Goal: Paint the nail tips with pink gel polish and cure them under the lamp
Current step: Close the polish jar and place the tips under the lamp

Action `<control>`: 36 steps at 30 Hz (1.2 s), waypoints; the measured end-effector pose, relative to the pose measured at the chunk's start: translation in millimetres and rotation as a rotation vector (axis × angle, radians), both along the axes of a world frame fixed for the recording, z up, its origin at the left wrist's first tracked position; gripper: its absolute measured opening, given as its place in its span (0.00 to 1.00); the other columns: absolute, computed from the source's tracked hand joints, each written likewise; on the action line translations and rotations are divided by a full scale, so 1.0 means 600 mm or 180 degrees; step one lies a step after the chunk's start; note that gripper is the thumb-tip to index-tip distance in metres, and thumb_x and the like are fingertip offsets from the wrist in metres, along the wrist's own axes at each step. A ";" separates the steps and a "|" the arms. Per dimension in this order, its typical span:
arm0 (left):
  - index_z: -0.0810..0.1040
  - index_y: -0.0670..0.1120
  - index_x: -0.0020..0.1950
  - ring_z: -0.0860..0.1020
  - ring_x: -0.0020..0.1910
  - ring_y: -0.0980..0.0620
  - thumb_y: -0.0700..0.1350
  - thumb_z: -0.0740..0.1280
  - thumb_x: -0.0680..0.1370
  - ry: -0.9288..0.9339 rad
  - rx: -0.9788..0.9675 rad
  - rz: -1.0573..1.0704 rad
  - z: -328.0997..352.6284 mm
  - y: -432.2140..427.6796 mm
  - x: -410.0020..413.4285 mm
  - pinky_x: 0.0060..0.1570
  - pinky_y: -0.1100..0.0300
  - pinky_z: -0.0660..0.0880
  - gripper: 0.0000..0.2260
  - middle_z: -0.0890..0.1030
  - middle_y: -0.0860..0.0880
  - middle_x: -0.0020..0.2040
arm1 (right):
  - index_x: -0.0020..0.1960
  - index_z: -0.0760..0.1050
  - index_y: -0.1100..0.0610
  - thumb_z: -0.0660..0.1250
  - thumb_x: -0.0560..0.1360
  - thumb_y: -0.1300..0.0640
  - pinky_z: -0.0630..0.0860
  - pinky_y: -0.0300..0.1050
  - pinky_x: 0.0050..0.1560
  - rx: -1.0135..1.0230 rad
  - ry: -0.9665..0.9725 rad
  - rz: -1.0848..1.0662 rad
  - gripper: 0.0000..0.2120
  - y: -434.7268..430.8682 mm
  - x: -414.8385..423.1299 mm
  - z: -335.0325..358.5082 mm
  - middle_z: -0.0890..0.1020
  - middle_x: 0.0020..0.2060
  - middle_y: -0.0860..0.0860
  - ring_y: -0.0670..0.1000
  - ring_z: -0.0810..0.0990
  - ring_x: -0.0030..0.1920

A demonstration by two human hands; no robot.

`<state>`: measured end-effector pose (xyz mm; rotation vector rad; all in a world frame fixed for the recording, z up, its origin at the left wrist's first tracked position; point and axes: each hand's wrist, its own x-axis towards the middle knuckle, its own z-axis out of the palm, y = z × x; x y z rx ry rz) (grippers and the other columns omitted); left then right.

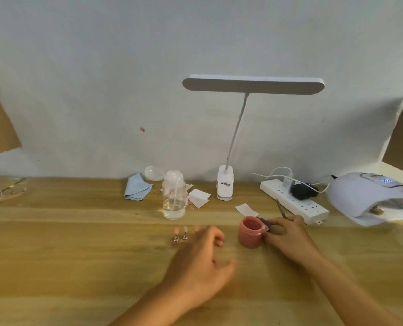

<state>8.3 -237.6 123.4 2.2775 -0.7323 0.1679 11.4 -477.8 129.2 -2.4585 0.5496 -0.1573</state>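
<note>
The blurred left hand (201,260), loosely curled and empty, half hid a third nail tip (196,228), while the right hand (288,238) pinched a brush (281,209) against the pink jar (249,236).

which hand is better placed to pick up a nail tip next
Left. The left hand is open right beside the nail tips, while the right hand holds the brush at the jar.

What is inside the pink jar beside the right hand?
The pink jar stands open; pink polish shows inside, near its rim. Its opaque wall hides how deep it goes. The right hand, holding a brush, hides part of its right side.
</note>
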 end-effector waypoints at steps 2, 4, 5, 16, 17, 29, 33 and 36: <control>0.64 0.56 0.66 0.75 0.57 0.59 0.64 0.66 0.71 0.0147 0.0501 -0.0036 -0.022 -0.042 -0.008 0.58 0.60 0.71 0.28 0.71 0.60 0.62 | 0.67 0.74 0.48 0.70 0.75 0.45 0.69 0.50 0.65 -0.0099 -0.0025 -0.0048 0.22 -0.005 0.003 -0.002 0.62 0.69 0.53 0.54 0.72 0.65; 0.58 0.52 0.72 0.70 0.67 0.52 0.65 0.64 0.72 0.0036 0.0663 0.0115 -0.032 -0.076 -0.006 0.63 0.56 0.68 0.33 0.67 0.54 0.68 | 0.67 0.74 0.46 0.70 0.74 0.44 0.70 0.49 0.64 -0.0154 -0.0059 -0.0047 0.22 -0.006 0.004 -0.005 0.62 0.69 0.52 0.54 0.72 0.65; 0.58 0.51 0.72 0.69 0.68 0.50 0.65 0.64 0.72 0.0007 0.0628 0.0217 -0.032 -0.092 -0.001 0.63 0.55 0.68 0.34 0.67 0.52 0.69 | 0.66 0.75 0.45 0.70 0.74 0.45 0.71 0.49 0.63 -0.0125 -0.0129 -0.0050 0.21 -0.006 0.004 -0.007 0.63 0.68 0.52 0.54 0.73 0.65; 0.63 0.56 0.59 0.78 0.55 0.51 0.63 0.66 0.74 0.0002 0.0046 0.0852 -0.047 -0.152 0.028 0.42 0.57 0.67 0.20 0.75 0.57 0.57 | 0.54 0.67 0.50 0.76 0.67 0.45 0.70 0.47 0.47 0.0186 -0.0974 -0.0503 0.23 0.002 -0.032 -0.029 0.62 0.53 0.48 0.49 0.70 0.45; 0.63 0.57 0.59 0.77 0.55 0.52 0.63 0.66 0.73 0.0009 -0.0082 0.0808 -0.047 -0.150 0.028 0.42 0.58 0.68 0.20 0.74 0.58 0.58 | 0.54 0.66 0.50 0.76 0.67 0.45 0.71 0.48 0.47 0.0097 -0.1060 -0.0503 0.24 0.004 -0.037 -0.028 0.62 0.53 0.48 0.48 0.70 0.44; 0.64 0.64 0.60 0.75 0.51 0.58 0.63 0.67 0.66 0.0154 -0.0403 0.0515 -0.043 -0.139 0.024 0.42 0.59 0.67 0.24 0.70 0.62 0.54 | 0.54 0.72 0.48 0.76 0.70 0.54 0.67 0.39 0.39 0.1010 -0.1649 0.0257 0.17 0.006 -0.061 -0.009 0.76 0.44 0.44 0.46 0.68 0.36; 0.66 0.64 0.60 0.76 0.52 0.57 0.60 0.69 0.67 0.0156 -0.0483 0.0400 -0.042 -0.141 0.024 0.40 0.62 0.67 0.23 0.71 0.62 0.54 | 0.54 0.75 0.48 0.74 0.72 0.57 0.73 0.41 0.45 0.1364 -0.1706 0.0269 0.14 0.014 -0.061 -0.008 0.80 0.49 0.43 0.47 0.74 0.41; 0.66 0.64 0.61 0.75 0.49 0.58 0.59 0.70 0.68 0.0099 -0.0553 0.0225 -0.041 -0.142 0.023 0.38 0.66 0.65 0.24 0.70 0.61 0.54 | 0.53 0.80 0.48 0.72 0.74 0.61 0.75 0.42 0.46 0.1746 -0.1752 0.0332 0.11 0.015 -0.063 -0.005 0.84 0.48 0.45 0.49 0.80 0.47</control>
